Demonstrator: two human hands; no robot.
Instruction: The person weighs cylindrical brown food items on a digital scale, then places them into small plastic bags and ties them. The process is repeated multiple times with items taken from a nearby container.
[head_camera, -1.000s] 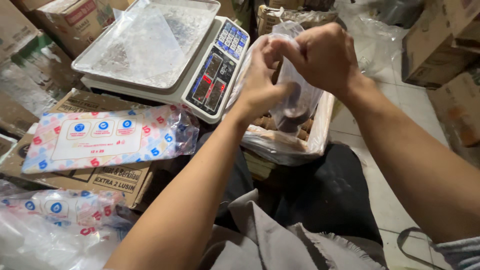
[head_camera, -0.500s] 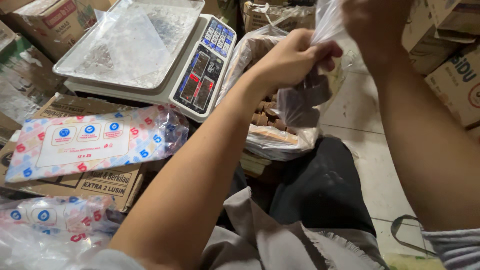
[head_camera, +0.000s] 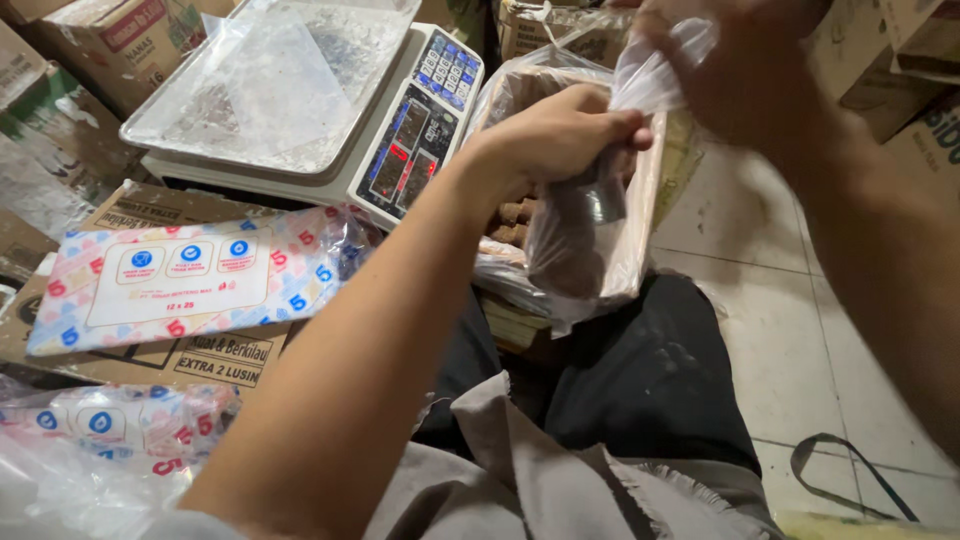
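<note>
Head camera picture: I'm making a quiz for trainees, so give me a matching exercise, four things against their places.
Things:
1. left hand
2. right hand
3. weighing scale
4. patterned packet

Places:
A. lying on a cardboard box, lower left
B. gripping the clear bag's middle
C. holding the bag's top
D. behind the packet, plastic sheet on its tray

Pairs: 1-B, 2-C, 3-D, 4-A

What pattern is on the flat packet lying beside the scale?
White flat packet with pink, red and blue digits and blue round icons; only the head view shows it.

Dim indoor light; glare on scale tray (head_camera: 262, 95); edges blurred.
</note>
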